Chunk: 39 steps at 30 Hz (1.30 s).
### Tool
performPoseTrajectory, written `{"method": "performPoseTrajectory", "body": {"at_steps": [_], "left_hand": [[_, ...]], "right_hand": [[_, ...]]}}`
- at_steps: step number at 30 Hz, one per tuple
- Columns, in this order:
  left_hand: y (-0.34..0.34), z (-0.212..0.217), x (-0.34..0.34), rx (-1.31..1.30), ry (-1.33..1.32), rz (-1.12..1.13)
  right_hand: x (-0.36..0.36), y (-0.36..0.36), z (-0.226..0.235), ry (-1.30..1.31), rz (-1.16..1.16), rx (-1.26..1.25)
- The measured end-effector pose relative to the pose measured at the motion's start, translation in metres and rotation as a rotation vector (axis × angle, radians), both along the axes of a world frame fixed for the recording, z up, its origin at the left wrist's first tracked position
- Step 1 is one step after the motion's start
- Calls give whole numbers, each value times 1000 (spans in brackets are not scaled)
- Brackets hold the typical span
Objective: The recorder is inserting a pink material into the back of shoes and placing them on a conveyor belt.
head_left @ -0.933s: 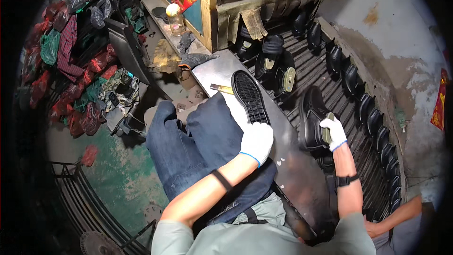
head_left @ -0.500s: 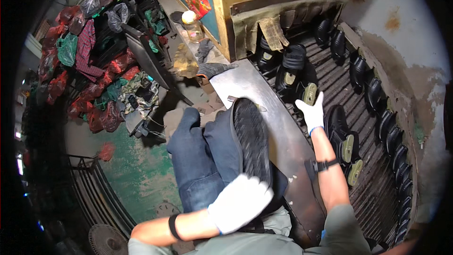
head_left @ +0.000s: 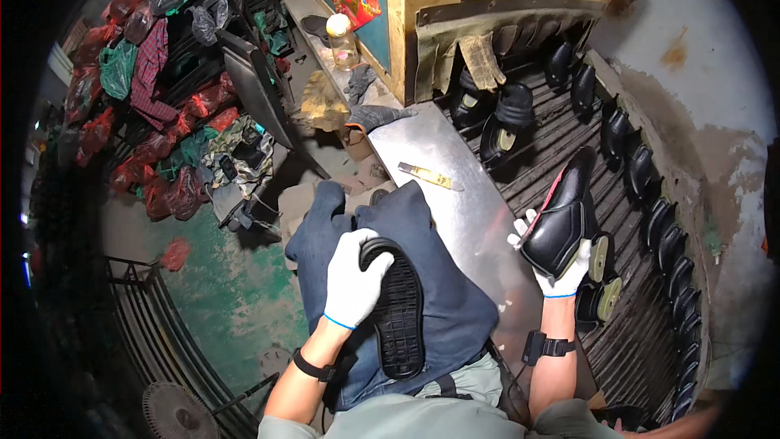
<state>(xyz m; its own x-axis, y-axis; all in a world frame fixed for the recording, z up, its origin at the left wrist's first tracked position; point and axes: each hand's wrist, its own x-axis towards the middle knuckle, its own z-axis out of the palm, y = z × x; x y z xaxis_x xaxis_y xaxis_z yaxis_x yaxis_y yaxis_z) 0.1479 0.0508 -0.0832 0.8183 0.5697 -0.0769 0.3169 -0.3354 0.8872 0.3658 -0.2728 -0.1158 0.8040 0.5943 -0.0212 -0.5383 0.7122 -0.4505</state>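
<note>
While the left hand [head_left: 355,280] is gripping a black sole [head_left: 398,309] on the lap, the right hand [head_left: 561,268] is lifting a black shoe [head_left: 561,219] above the slatted rack [head_left: 561,138]; its loose hold risks dropping it.

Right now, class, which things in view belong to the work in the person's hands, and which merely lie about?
In hand:
left hand on the black sole
right hand holding a black shoe

Lying about:
flat blade on the metal table
plastic bottle
bagged bundles
shoes on the slatted belt
</note>
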Motion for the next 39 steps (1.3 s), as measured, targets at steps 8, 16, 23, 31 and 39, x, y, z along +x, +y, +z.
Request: {"method": "performPoseTrajectory", "body": {"at_steps": [8,16,23,31,39], "left_hand": [[16,-12,-20,-1292,-535,-218],[50,59,9,-496,-643,-342],[47,30,-1,-591,-620,-293],[55,50,3,-759,-589,-414],[60,52,-1,-732,-594,-418]], "right_hand": [[-69,4,-24,217,-102,-496],[-132,73,79,-640,80,-619],[-164,86,96,-1096,85,-815],[-182,85,84,-1161,88,-932],[-181,86,84,-1130,141,-924]]}}
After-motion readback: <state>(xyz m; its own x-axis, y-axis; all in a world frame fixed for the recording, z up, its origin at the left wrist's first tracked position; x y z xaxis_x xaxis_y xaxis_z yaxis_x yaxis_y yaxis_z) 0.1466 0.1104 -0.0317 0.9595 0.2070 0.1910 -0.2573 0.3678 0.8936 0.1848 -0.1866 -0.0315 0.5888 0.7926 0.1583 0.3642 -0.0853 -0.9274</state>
